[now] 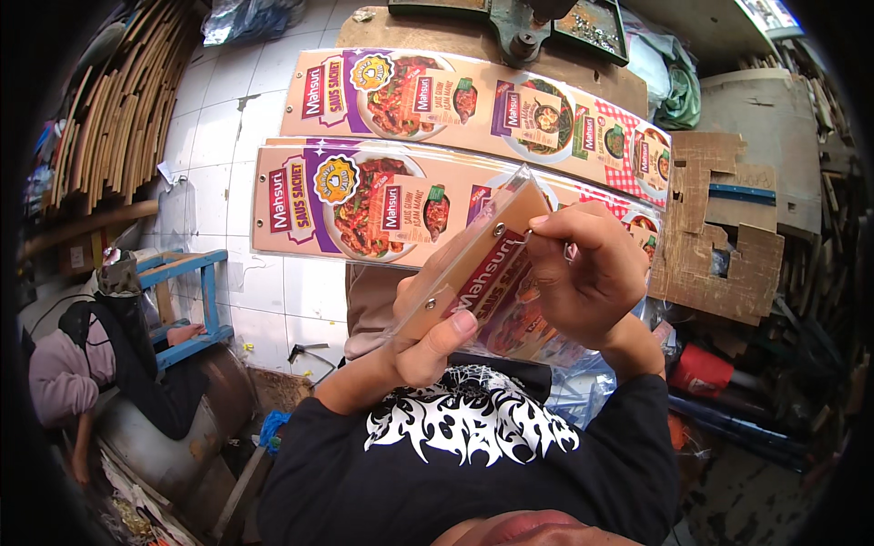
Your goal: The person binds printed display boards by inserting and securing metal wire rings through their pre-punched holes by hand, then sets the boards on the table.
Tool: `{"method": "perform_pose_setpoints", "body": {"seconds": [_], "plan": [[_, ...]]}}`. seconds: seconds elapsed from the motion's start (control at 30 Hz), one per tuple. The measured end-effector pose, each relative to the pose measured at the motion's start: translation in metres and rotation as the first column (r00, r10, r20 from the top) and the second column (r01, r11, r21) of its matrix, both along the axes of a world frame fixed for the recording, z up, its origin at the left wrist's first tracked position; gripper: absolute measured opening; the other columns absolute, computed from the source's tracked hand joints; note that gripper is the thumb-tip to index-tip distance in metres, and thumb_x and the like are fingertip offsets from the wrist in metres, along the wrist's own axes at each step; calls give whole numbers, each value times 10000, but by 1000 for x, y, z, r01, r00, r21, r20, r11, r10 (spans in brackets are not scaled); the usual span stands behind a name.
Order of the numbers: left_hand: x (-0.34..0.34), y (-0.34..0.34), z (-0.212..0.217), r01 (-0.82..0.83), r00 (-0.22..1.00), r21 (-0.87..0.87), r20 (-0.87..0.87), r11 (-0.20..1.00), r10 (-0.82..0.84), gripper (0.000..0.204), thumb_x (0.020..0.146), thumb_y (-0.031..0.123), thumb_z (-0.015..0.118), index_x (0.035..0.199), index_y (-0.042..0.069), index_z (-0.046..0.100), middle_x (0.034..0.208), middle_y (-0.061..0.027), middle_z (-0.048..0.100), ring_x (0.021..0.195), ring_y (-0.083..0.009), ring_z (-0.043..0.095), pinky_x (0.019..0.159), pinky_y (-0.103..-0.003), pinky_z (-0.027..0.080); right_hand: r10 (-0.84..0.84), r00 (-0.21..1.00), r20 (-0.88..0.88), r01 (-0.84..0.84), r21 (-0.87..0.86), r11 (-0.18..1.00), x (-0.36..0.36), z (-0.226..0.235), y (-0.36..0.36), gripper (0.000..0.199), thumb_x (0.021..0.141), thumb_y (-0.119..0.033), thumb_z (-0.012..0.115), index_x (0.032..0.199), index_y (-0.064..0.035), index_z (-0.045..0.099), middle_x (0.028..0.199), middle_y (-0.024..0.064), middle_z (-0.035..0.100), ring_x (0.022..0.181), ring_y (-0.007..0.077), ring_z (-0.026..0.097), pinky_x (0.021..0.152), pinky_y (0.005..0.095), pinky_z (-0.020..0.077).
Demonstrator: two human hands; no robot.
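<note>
Close in front of my chest is a printed panel (492, 238), tilted up on its edge. It is tan with food pictures, has metal eyelets along one edge and a clear plastic layer over it. My left hand (426, 357) grips its lower side, thumb on the printed face. Up at the far edge, my right hand (596, 273) is closed in a pinch beside an eyelet; whatever is between its fingertips is too small to make out. Beyond lie two stacks of similar panels, a far stack (319, 96) and a nearer stack (273, 214) partly hidden by the held panel.
A dark green metal machine with trays (596, 25) of small metal pieces stands at the bench's far end. Cut brown board (719, 273) lies at right. Another person's sleeve (68, 369) shows at left near a blue frame (208, 300). Board strips (127, 100) are piled far left.
</note>
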State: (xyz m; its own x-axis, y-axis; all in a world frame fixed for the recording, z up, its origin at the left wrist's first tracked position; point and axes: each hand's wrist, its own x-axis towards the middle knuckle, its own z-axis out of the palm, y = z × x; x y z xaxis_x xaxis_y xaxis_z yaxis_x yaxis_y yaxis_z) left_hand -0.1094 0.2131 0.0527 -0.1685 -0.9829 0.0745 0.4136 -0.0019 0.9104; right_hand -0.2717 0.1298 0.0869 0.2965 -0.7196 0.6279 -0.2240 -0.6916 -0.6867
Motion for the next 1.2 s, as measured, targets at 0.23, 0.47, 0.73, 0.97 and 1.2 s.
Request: {"method": "perform_pose_setpoints", "body": {"seconds": [0.23,0.47,0.73,0.97,1.2], "plan": [[6,-15,-4,30,971,40,-238,999,-20,840,788,153,501,1500,-10,88,1481,-238,292,1367,-296,346,1128,-401,266,157,987,24,-156,326,932,-22,1,-14,135,737,5,736,856,-4,675,831,83,674,847,204,630,732,315,484],[18,-33,-27,-519,809,-145,-401,843,429,636,920,537,510,1294,40,376,1159,-172,517,1129,-299,497,1048,-493,356,103,925,365,-344,693,634,-34,-21,-22,132,865,6,656,989,52,655,931,75,675,826,99,625,753,236,509],[59,-44,-4,-453,529,110,-765,885,367,389,932,417,510,890,42,414,860,-98,441,877,-259,461,1016,-462,374,-19,928,371,-271,712,648,-46,-33,-32,134,867,-4,649,987,54,650,915,88,683,799,104,649,711,233,535],[52,-42,6,-462,549,27,-776,886,309,400,924,430,527,894,45,423,865,-104,441,897,-265,460,1043,-469,353,-46,938,344,-233,721,653,-42,-37,-33,137,869,-17,651,987,52,651,915,89,688,798,105,650,713,235,536],[43,-23,46,-446,692,-246,-705,861,157,460,928,419,570,639,154,331,562,45,300,542,-101,345,642,-298,388,-76,936,344,-221,740,636,-43,-38,-34,135,860,-11,658,979,52,656,904,75,685,798,98,643,729,229,524]]}}
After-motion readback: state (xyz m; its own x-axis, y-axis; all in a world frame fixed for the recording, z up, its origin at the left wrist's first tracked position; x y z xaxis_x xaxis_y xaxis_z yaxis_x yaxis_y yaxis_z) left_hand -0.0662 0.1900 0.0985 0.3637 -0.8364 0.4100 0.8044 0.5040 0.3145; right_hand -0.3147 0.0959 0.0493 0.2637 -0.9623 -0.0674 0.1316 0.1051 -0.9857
